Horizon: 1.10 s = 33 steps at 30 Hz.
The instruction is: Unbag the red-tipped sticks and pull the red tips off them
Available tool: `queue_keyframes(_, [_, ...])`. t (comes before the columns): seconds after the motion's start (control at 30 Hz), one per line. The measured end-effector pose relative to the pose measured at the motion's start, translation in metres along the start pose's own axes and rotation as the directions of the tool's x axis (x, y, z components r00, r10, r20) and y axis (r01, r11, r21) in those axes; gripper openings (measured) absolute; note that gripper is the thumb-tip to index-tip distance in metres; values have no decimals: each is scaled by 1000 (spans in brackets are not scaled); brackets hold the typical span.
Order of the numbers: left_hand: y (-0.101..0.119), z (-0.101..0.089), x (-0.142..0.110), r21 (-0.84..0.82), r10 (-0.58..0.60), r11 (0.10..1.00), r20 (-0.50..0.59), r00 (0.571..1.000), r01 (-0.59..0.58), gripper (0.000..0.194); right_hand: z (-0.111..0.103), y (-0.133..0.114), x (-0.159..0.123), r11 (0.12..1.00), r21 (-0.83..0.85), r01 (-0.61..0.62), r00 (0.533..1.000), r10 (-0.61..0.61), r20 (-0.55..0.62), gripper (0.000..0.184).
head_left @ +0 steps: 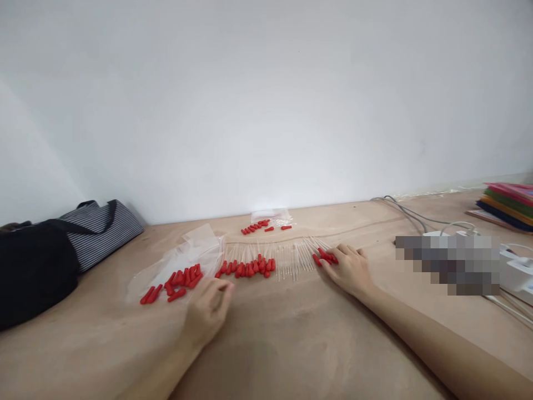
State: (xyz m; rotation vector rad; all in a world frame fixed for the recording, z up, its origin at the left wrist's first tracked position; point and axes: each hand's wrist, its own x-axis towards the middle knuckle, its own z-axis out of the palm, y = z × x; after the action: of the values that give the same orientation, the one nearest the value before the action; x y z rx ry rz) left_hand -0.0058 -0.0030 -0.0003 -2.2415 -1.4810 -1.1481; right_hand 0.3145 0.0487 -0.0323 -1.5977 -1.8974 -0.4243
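Note:
Slender clear tubes point(285, 264), like glass droppers, lie side by side in a long row on the wooden table. Red rubber dropper bulbs point(250, 269) sit along the near ends at the row's left and middle. My right hand point(347, 269) is at the row's right end, thumb and fingers closed around a small bunch of red bulbs point(321, 254). My left hand point(208, 311) hovers or rests just in front of a loose pile of red bulbs point(179, 278). Its fingers are curled, thumb near the index finger; what they hold, if anything, is hidden. The pile lies on a clear plastic bag point(200, 241).
Farther back, more red bulbs point(254, 226) lie by another clear bag point(270, 215) near the wall. A black and striped bag point(100, 233) stands at left. Cables point(406, 211), a white power strip point(516, 272), a blurred-out patch and stacked coloured cloths or folders point(506, 205) are at right.

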Motion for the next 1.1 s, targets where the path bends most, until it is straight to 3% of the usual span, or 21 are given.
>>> queue_keyframes(0.1, [27, 19, -1, -120, 156, 983, 164, 974, -137, 20, 3, -1, 6, 997, -77, -33, 999, 36, 31, 29])
queue_keyframes(0.27, [44, 36, 5, -216, 218, 960, 169, 961, -179, 22, 6, 0, 11, 994, -112, -3, 998, 9, 57, 33])
queue_keyframes(0.37, [50, 47, 9, -303, 154, 949, 207, 966, -87, 24, 3, -8, 8, 999, -44, 20, 998, -22, -65, 29])
queue_keyframes(0.43, [56, 55, 13, -395, 34, 915, 276, 961, 81, 25, -1, -20, 4, 996, 37, 77, 981, -70, -179, 26])
queue_keyframes(0.5, [64, 64, 18, -519, -96, 795, 404, 910, 314, 29, -5, -39, -3, 977, 114, 180, 951, -143, -273, 24])
queue_keyframes(0.6, [76, 73, 27, -671, -129, 408, 629, 766, 619, 36, -8, -67, -13, 922, 167, 349, 897, -277, -344, 20])
queue_keyframes(0.67, [80, 76, 29, -686, -102, 169, 702, 705, 707, 37, -8, -78, -18, 882, 176, 437, 862, -354, -363, 18])
queue_keyframes(0.73, [78, 75, 28, -685, -152, 89, 709, 689, 724, 35, -9, -81, -20, 855, 183, 486, 840, -398, -370, 16])
queue_keyframes(0.8, [71, 71, 23, -670, -231, 210, 674, 702, 712, 33, -11, -77, -21, 841, 172, 514, 819, -421, -391, 10])
queue_keyframes(0.93, [54, 57, 11, -521, -225, 617, 602, 766, 590, 27, -14, -66, -18, 813, 58, 579, 743, -497, -449, 18])
queue_keyframes(1.0, [49, 50, 6, -470, -186, 700, 607, 772, 538, 25, -11, -64, -17, 785, 28, 619, 722, -555, -412, 22])
queue_keyframes(1.1, [48, 46, 2, -454, -136, 736, 628, 767, 502, 24, -5, -65, -15, 739, 64, 671, 709, -615, -345, 21])
